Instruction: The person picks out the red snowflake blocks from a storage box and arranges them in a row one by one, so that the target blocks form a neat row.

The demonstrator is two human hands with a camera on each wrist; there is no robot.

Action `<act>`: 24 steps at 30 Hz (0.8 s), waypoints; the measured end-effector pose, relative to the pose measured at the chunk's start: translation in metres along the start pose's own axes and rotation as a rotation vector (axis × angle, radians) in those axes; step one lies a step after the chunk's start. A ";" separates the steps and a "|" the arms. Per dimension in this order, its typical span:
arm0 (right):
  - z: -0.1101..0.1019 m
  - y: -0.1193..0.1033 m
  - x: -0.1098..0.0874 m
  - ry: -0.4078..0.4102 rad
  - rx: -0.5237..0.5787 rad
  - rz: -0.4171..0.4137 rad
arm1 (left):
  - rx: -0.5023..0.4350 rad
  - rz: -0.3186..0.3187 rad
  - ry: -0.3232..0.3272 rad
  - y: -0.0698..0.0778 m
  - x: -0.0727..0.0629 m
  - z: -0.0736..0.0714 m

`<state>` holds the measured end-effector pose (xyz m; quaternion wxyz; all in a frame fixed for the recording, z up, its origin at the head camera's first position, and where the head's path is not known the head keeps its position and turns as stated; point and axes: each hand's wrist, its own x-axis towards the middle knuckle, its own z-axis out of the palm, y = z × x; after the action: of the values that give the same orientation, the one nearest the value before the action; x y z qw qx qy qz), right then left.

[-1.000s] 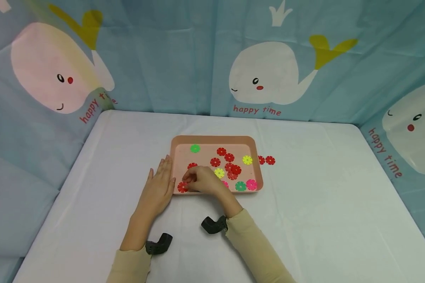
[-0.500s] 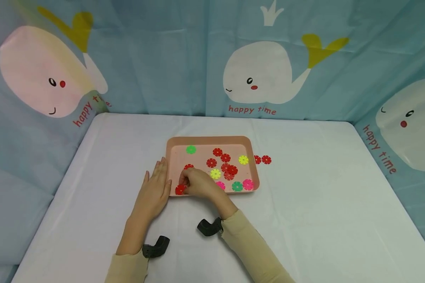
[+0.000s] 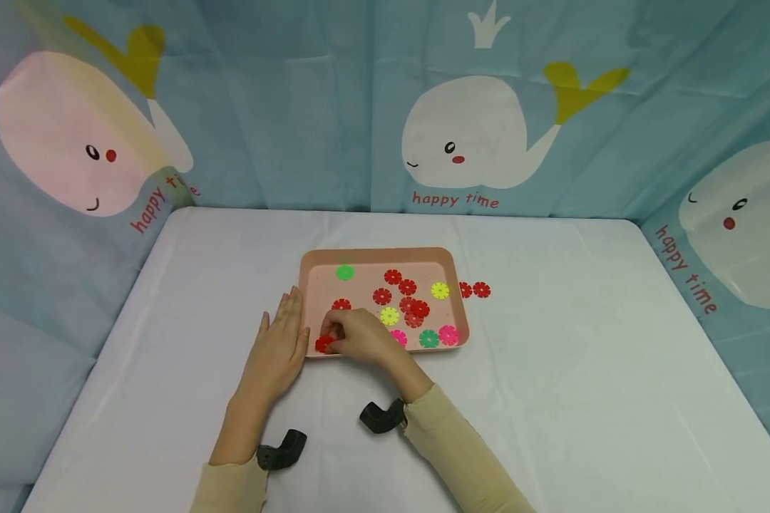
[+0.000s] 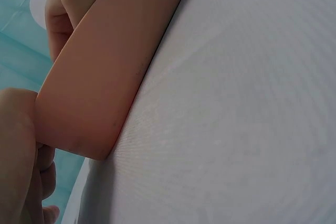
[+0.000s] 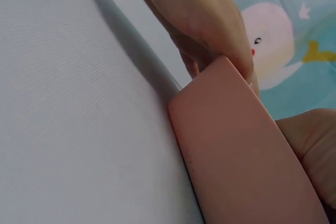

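Observation:
My right hand (image 3: 362, 336) reaches over the near left corner of a shallow pink tray (image 3: 372, 254), thumb and index finger pinching a red notched plastic disc (image 3: 323, 345). That disc looks tilted in the head view; the tray wall hides it from both wrist cameras. Flat along the tray's left side lies my left hand (image 3: 276, 349), its fingers straight and pointing away from me. The right wrist view shows this left hand (image 5: 202, 19) against the tray's outer corner. Another red disc (image 3: 341, 304) lies just beyond my right fingers.
Inside the tray are several more red discs (image 3: 381, 296), plus yellow (image 3: 440, 290), green (image 3: 344, 272) and pink (image 3: 448, 335) ones. Two red discs (image 3: 481, 290) lie outside, by its right wall. White cloth (image 3: 584, 342) covers the table, with a blue whale-print curtain (image 3: 321, 107) behind.
My right fingers have closed on the red disc in the near left corner, and it now looks tilted. The left hand stays at the tray's side. The head view has shifted slightly.

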<state>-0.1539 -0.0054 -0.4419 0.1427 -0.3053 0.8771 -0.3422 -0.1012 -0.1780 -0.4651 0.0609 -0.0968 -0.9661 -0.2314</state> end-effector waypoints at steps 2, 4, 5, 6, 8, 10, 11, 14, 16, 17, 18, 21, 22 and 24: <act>0.000 0.001 -0.001 0.009 0.042 -0.006 | -0.003 0.001 0.000 0.000 0.000 0.000; -0.001 0.002 -0.002 0.023 0.095 -0.004 | -0.006 0.003 0.001 0.000 -0.001 0.000; -0.002 0.002 -0.002 0.031 0.122 -0.003 | -0.009 0.002 0.002 0.000 -0.001 0.000; -0.002 0.003 -0.002 0.041 0.151 0.000 | -0.011 0.001 0.001 0.000 -0.001 0.000; -0.003 0.004 -0.003 0.064 0.201 0.013 | -0.013 0.000 -0.001 0.000 -0.001 0.000; -0.006 0.005 -0.004 0.085 0.250 0.025 | -0.014 -0.004 -0.005 0.000 -0.001 0.000; -0.007 0.005 -0.005 0.096 0.269 0.031 | -0.016 -0.004 -0.007 0.000 -0.001 0.000; -0.013 0.008 -0.006 0.121 0.303 0.030 | -0.013 -0.003 -0.010 0.001 -0.001 0.001; -0.019 0.010 -0.008 0.135 0.325 0.018 | -0.009 0.001 -0.007 0.001 -0.001 0.001; -0.022 0.012 -0.009 0.142 0.334 0.015 | -0.007 0.002 -0.003 0.001 -0.001 0.001; -0.025 0.013 -0.010 0.148 0.349 0.014 | -0.004 0.004 0.001 0.000 -0.001 0.001; -0.035 0.016 -0.014 0.170 0.399 0.035 | 0.004 0.008 0.012 0.000 -0.002 0.001; -0.039 0.017 -0.016 0.178 0.420 0.048 | 0.004 0.008 0.014 0.000 -0.002 0.001; -0.045 0.019 -0.019 0.200 0.452 0.071 | 0.004 0.009 0.016 0.000 -0.002 0.001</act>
<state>-0.1680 0.0407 -0.4213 0.1321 -0.1991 0.7982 -0.5530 -0.0991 -0.1779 -0.4663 0.0699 -0.0989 -0.9657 -0.2297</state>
